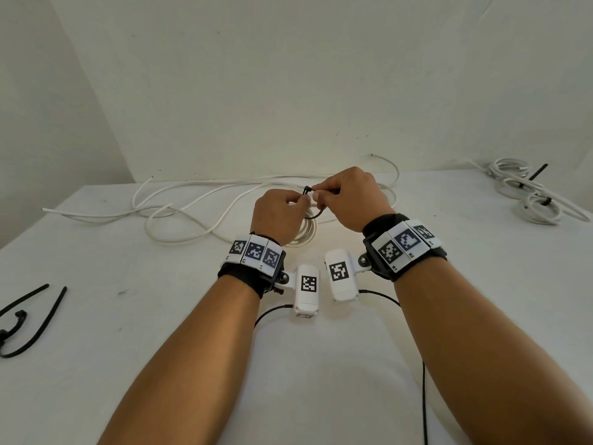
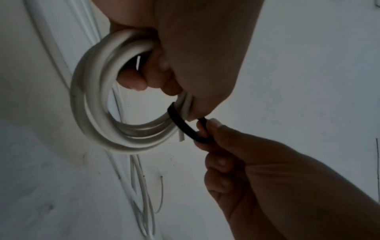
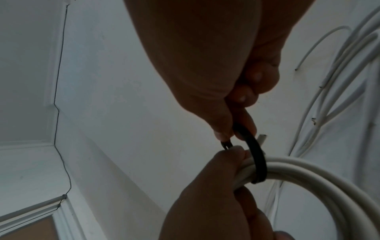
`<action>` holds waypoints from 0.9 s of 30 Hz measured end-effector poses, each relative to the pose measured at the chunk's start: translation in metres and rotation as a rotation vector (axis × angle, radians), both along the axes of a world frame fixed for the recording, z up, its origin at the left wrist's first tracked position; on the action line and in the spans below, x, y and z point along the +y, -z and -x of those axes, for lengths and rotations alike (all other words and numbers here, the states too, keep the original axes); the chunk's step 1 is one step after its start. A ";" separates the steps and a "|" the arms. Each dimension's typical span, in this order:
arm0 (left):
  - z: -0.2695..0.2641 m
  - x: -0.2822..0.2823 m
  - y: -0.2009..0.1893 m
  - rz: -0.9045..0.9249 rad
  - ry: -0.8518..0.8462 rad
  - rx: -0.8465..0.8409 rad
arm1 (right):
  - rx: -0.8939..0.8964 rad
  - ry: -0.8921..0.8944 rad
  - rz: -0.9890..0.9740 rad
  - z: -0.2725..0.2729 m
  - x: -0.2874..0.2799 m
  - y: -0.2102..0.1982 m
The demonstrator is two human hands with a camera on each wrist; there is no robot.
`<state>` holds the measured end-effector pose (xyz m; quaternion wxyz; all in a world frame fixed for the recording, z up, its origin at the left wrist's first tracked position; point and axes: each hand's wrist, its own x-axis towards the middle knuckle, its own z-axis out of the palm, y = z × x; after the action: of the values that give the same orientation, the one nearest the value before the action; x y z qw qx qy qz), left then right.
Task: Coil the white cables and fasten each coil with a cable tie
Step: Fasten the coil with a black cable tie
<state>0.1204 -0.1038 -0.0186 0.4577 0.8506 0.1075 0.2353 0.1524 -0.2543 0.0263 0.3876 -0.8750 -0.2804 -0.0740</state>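
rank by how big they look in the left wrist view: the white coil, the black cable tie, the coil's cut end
1. white coil, by far the largest
2. black cable tie, looped round the coil and pinched by the right hand
3. cut end, a small stub

The right hand (image 3: 216, 78) pinches a black cable tie (image 3: 258, 155) looped around the white coil (image 3: 308, 172), beside the left hand (image 3: 207, 203) gripping that coil.

No words, brand names or numbers can be read anywhere. The only signs are black-and-white square code patterns: three on the left wristband (image 1: 255, 252), three on the right wristband (image 1: 405, 241), and one on each white camera (image 1: 307, 289) beside those bands. Tiny marks along the tag edges are too small to read.
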 end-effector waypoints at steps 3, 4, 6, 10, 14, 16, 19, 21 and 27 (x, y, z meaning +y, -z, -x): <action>0.001 0.001 0.000 -0.097 0.002 0.015 | 0.014 -0.012 0.039 -0.001 -0.002 -0.001; 0.002 0.001 0.000 -0.111 0.005 0.015 | 0.019 -0.014 0.049 -0.002 -0.002 -0.001; 0.002 0.001 0.000 -0.136 0.006 -0.004 | 0.033 -0.020 0.062 -0.003 -0.003 -0.002; 0.005 0.002 -0.004 -0.237 0.015 -0.049 | 0.054 -0.023 0.032 -0.004 -0.005 -0.003; 0.006 0.005 -0.006 -0.304 0.045 -0.046 | 0.091 -0.055 0.000 -0.002 -0.010 -0.006; 0.007 0.005 -0.006 -0.296 0.046 -0.048 | 0.103 -0.074 0.037 0.000 -0.010 -0.007; 0.008 0.000 -0.007 -0.303 0.073 -0.059 | 0.156 -0.037 -0.053 -0.003 -0.007 -0.002; 0.010 -0.003 -0.010 -0.304 0.095 -0.081 | 0.196 -0.010 -0.153 -0.004 -0.007 -0.001; 0.011 0.009 -0.013 -0.192 0.084 -0.136 | 0.306 -0.114 -0.192 0.000 -0.007 -0.003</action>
<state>0.1091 -0.0953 -0.0053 0.3897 0.8764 0.0176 0.2824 0.1527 -0.2618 0.0291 0.5111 -0.8177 -0.2591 0.0555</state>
